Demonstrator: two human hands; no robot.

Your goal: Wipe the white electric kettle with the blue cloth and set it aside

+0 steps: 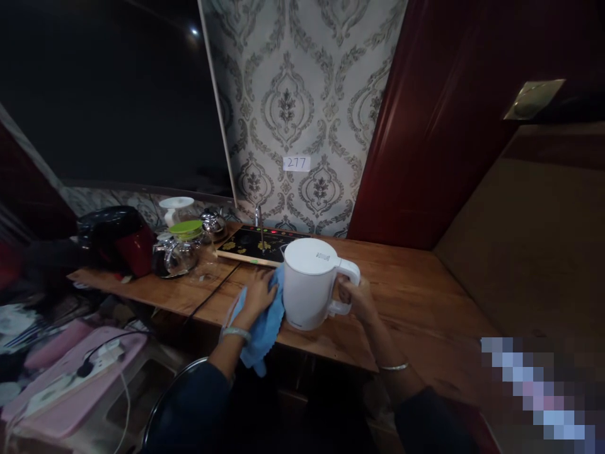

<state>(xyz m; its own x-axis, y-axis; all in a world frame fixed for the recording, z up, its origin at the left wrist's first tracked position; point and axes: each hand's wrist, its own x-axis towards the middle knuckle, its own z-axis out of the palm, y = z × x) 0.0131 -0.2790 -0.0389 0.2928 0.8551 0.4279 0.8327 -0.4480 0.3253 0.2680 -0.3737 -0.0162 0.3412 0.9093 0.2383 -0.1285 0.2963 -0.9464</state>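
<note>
A white electric kettle (309,290) with its lid closed is held upright at the front of the wooden table (401,277). My right hand (357,295) is wrapped round its handle on the right side. On the kettle's left, my left hand (259,293) grips a light blue cloth (265,331), which hangs down past the table's front edge and touches or lies very near the kettle's side. Whether the kettle's base rests on the table I cannot tell. Behind it sits a black tea stove panel (250,243) with gold flowers, a thin tap and a lit red light.
Left on the table stand a glass teapot (174,255) with a green lid (186,228), a shiny metal kettle (213,224) and a dark red and black appliance (118,239). A black cord crosses the table. At lower left, a power strip (75,378) lies on a pink stool (94,410).
</note>
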